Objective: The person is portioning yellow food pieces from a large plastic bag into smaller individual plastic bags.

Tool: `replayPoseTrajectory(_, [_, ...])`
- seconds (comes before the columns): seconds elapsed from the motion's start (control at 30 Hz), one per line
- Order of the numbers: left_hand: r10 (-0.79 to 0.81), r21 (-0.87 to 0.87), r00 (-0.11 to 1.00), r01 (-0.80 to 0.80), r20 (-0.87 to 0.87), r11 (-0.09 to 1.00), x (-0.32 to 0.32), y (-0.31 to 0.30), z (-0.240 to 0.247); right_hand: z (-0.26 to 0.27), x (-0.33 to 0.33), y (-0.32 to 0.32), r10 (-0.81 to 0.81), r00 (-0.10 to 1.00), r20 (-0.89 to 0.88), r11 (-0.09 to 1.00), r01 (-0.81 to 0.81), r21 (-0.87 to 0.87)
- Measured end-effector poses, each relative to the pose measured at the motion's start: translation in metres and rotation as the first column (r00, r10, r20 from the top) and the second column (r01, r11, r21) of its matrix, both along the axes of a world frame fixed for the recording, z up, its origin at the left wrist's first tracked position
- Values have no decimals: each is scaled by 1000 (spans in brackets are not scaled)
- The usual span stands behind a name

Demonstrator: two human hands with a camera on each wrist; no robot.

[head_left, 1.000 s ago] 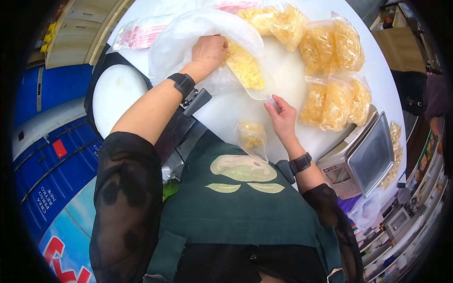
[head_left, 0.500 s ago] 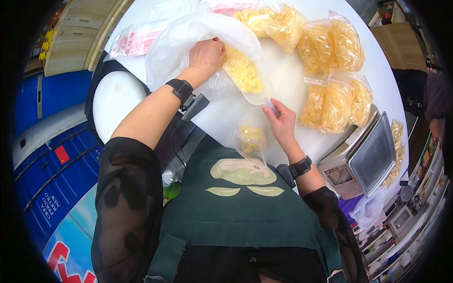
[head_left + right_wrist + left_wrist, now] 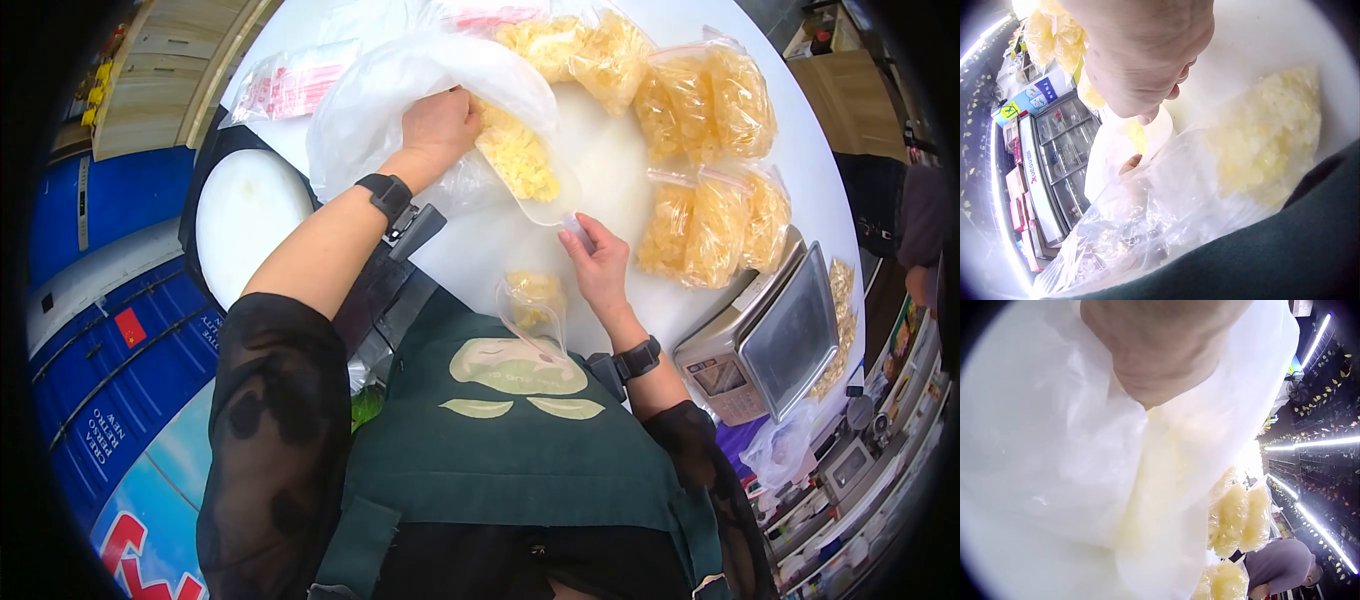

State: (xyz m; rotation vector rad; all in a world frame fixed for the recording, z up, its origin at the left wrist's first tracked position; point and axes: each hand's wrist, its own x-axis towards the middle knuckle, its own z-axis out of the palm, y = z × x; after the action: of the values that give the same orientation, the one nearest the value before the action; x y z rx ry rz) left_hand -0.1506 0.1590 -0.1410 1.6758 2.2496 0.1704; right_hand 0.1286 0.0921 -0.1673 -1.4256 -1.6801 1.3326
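In the head view, a large translucent bag lies open around my left hand, which is bent at the knuckles beside yellow pieces; what its fingers hold is hidden. Those pieces lie on a clear scoop slanting out of the bag. My right hand grips the scoop's handle. Nearer the apron stands a small clear bag part-filled with yellow pieces, also large in the right wrist view. The left wrist view has the back of my left hand over white plastic.
Several filled bags line the table's far and right sides. A scale stands at the right edge, near loose pale pieces. Flat packaging lies at the far left, beyond a white oval surface. A person is in the background.
Compared with a second ago, the large bag's rim has shifted slightly left and the small bag's loose top has changed shape. Both hands have moved only slightly; the right still grips the scoop.
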Motion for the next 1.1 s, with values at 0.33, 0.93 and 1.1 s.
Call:
replayPoseTrajectory(0.33, [403,-236,719,-327,566,915,-22,-25,23,-6,3,-1,-24,999,-33,999,23,-39])
replayPoseTrajectory(0.93, [412,-506,-325,-299,851,809,-29,-58,60,-8,4,-3,-9,998,-60,999,7,-42])
replayPoseTrajectory(1.1, [400,-513,-395,-240,827,824,-31,-69,62,-3,3,-3,-18,998,-53,998,15,-55])
